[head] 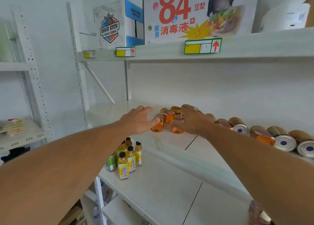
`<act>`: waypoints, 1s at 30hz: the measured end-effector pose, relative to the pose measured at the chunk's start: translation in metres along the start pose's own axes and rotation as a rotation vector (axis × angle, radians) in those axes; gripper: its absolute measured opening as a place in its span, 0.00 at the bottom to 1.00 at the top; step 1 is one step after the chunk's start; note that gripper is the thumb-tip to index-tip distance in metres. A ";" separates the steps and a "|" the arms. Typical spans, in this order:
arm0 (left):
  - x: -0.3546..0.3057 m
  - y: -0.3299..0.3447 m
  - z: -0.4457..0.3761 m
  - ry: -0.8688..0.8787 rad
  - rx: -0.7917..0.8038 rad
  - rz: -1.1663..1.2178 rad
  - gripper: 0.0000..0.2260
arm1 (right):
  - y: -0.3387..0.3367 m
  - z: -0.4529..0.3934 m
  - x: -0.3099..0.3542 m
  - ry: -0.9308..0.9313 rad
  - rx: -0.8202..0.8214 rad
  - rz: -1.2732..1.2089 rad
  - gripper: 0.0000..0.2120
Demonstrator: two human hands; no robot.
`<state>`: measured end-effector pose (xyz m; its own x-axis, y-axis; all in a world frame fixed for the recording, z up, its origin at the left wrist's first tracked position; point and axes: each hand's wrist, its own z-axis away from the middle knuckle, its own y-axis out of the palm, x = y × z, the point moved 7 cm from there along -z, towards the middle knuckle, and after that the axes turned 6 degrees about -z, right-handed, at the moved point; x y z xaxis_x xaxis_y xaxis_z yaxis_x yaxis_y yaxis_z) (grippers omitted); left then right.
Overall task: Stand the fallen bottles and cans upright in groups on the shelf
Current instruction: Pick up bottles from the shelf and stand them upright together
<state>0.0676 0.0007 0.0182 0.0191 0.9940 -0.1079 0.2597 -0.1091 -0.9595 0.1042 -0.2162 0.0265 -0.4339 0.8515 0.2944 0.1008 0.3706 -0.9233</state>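
Bottles (167,117) of orange drink lie in a small heap near the back of the middle shelf (169,158), and we have both arms stretched out to them.

From the head camera, our left hand (138,121) is at the left side of the heap. Its fingers are spread wide and fairly straight, and the tips touch the nearest orange bottle (157,125). It is not holding anything. Our right hand (191,123) lies over the right side of the heap, fingers spread and bent down a little. We cannot tell if it grips a bottle, because the hand hides what is under it.

To the right, a row of cans (285,142) lies on its side along the same shelf, shiny ends facing us. Some bottles are mixed in with them.

What could go wrong? The bottles are round and lie close together. If we push one, we think the others could roll, maybe toward the front edge and off. The cans could roll too if we bump them with our right arm.

On the shelf below, a group of yellow tea bottles (126,158) stands upright. A falling bottle could knock them down.

Up top sit a big 84 box (195,14) and a beer box (110,26).
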 end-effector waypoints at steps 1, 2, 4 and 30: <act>-0.002 0.005 -0.008 -0.002 0.006 0.020 0.38 | 0.001 -0.007 -0.004 0.013 0.003 -0.029 0.29; -0.002 0.011 -0.017 -0.021 0.008 0.026 0.37 | 0.003 -0.014 -0.008 0.044 0.002 -0.025 0.29; -0.002 0.025 -0.034 -0.045 0.036 0.057 0.37 | 0.008 -0.027 -0.017 0.086 0.006 0.001 0.31; 0.043 0.063 -0.115 -0.026 0.370 0.030 0.17 | 0.054 -0.089 0.003 0.259 0.057 0.386 0.18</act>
<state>0.1953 0.0373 -0.0166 -0.0048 0.9903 -0.1391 -0.1077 -0.1388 -0.9844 0.1883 -0.1601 -0.0008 -0.1357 0.9903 -0.0283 0.1581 -0.0066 -0.9874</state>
